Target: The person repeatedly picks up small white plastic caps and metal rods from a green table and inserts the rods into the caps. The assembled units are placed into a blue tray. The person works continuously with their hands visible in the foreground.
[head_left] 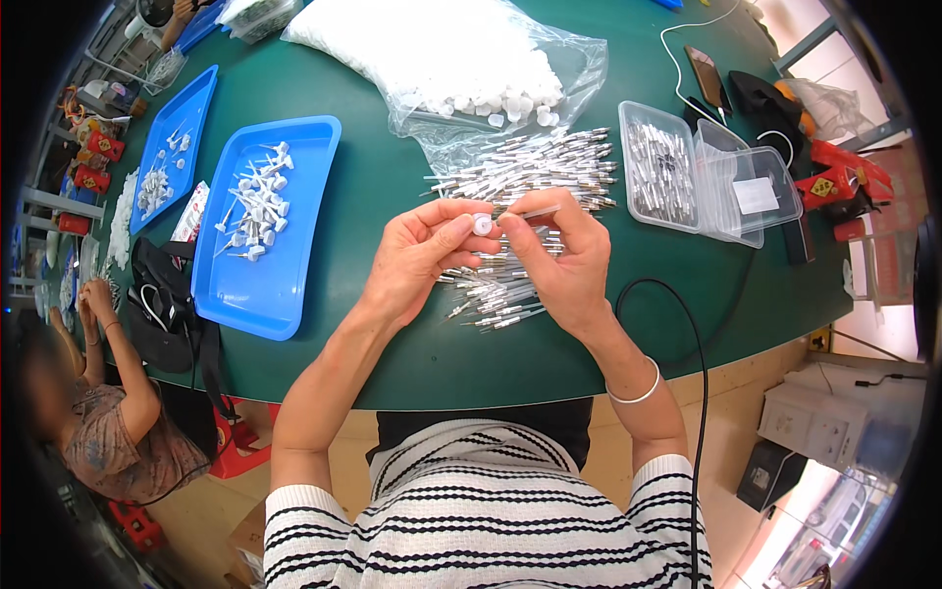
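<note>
Between the thumb and fingers of my left hand [417, 250] is a small round white plastic cap [483, 224]. My right hand [569, 260] pinches a thin rod with a clear tube [542, 211], its metal end close against the cap. Whether the rod has entered the cap I cannot tell. Behind and beneath both hands lies a heap of similar thin metal-tipped rods [535, 162]. To the left, a blue tray [218, 285] holds several white caps with rods attached [260, 201].
A clear plastic bag [579, 64] of white caps lies at the far side. On the right stands a clear box [628, 196] of rods beside its lid [775, 211]. A black cable [699, 363] runs by my right arm. Another person [118, 412] works at the left.
</note>
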{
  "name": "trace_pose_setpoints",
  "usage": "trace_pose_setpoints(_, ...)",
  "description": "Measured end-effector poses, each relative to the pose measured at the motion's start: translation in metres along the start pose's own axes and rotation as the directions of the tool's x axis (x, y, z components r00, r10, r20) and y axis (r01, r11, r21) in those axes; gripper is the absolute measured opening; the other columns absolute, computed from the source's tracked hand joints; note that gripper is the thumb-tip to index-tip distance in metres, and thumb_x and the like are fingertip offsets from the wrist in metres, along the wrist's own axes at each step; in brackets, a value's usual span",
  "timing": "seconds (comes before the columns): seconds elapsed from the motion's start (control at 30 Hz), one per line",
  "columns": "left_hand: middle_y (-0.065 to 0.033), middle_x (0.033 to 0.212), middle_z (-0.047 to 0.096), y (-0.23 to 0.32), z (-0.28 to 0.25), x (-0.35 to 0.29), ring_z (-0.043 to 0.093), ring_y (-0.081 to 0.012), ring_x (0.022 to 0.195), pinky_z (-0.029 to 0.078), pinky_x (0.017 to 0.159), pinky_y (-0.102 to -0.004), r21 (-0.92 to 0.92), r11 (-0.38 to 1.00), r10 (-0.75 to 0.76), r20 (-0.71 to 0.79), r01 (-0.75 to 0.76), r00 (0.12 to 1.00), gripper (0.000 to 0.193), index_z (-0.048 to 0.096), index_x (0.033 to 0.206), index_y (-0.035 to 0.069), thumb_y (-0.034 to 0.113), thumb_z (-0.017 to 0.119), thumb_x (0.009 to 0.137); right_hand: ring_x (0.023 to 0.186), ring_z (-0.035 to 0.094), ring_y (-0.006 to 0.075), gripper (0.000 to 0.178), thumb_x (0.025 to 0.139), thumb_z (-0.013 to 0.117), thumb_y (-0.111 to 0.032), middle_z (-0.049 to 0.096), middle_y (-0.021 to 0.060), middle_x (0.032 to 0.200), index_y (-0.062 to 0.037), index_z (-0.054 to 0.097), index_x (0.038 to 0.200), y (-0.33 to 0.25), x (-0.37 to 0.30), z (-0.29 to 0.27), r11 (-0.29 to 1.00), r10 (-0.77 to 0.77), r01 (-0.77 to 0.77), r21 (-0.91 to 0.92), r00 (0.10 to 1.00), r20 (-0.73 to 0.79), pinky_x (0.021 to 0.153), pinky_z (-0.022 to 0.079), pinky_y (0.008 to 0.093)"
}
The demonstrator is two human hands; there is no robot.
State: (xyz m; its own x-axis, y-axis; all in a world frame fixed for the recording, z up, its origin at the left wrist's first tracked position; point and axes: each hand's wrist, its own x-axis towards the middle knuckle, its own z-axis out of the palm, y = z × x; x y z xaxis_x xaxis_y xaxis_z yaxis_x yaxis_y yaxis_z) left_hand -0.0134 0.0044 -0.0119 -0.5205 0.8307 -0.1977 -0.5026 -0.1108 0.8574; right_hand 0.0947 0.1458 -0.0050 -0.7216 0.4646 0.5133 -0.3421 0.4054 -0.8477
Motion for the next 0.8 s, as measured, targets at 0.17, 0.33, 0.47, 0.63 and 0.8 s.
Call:
trace_pose_setpoints(0.17, -0.0109, 0.098, 0.068, -0.0001, -0.0004, 0.0005, 0.068, -0.0165, 0.087, 0.056, 0.072, -0.0241, 0.0, 1.0, -0.002, 0.002, 0.002, 1.0, 0.026, 0.061, 0.114, -0.003, 0.015, 0.055, 0.096, 0.068, 0.065, 0.0171, 0.011, 0.082, 0.069, -0.001, 0.064, 0.0085, 0.08, -0.0005, 0.06, 0.088, -0.0025, 0.0019, -0.0009, 0.995, -0.076, 0.078, -0.068, 0.997, 0.03, 0.062, 0.053, 0.0274)
trace_pose_setpoints(0.33, -0.0113, 0.098, 0.068, -0.0004, -0.0016, 0.0003, 0.069, -0.0167, 0.086, 0.056, 0.071, -0.024, -0.023, 1.0, -0.018, 0.01, 0.018, 1.0, 0.026, 0.061, 0.114, -0.003, 0.015, 0.055, 0.096, 0.067, 0.064, 0.0171, 0.012, 0.08, 0.07, 0.0, 0.063, 0.0089, 0.079, -0.0005, 0.06, 0.088, -0.0022, 0.0028, -0.0006, 0.985, -0.139, 0.141, -0.1, 0.99, 0.031, 0.061, 0.052, 0.027)
trace_pose_setpoints(0.47, -0.0114, 0.098, 0.068, 0.001, -0.0009, 0.0003, 0.069, -0.0169, 0.087, 0.056, 0.071, -0.0235, -0.043, 0.998, -0.038, 0.007, 0.038, 0.999, 0.026, 0.061, 0.114, -0.003, 0.015, 0.054, 0.096, 0.067, 0.063, 0.0168, 0.012, 0.08, 0.07, 0.0, 0.063, 0.0089, 0.079, -0.0007, 0.061, 0.088, -0.0017, 0.0024, -0.0004, 0.98, -0.162, 0.163, -0.112, 0.987, 0.018, 0.059, 0.05, 0.0266)
trace_pose_setpoints(0.63, -0.0116, 0.099, 0.068, 0.0016, -0.0017, 0.0001, 0.069, -0.0169, 0.087, 0.056, 0.071, -0.0226, -0.083, 0.995, -0.055, 0.027, 0.057, 0.998, 0.026, 0.06, 0.114, -0.004, 0.015, 0.054, 0.096, 0.066, 0.062, 0.0167, 0.012, 0.08, 0.07, -0.001, 0.063, 0.0087, 0.079, -0.0009, 0.061, 0.088, -0.0005, 0.0021, 0.0001, 0.979, -0.172, 0.172, -0.108, 0.985, 0.012, 0.058, 0.049, 0.0266)
trace_pose_setpoints(0.8, -0.0116, 0.099, 0.068, 0.0014, -0.0022, 0.0001, 0.069, -0.0168, 0.087, 0.056, 0.071, -0.0226, -0.096, 0.993, -0.061, 0.031, 0.064, 0.998, 0.026, 0.06, 0.114, -0.004, 0.015, 0.054, 0.096, 0.066, 0.062, 0.0166, 0.011, 0.081, 0.07, -0.001, 0.063, 0.0085, 0.079, -0.0009, 0.061, 0.088, -0.0003, 0.0018, -0.0003, 0.978, -0.172, 0.173, -0.117, 0.985, 0.018, 0.058, 0.05, 0.0266)
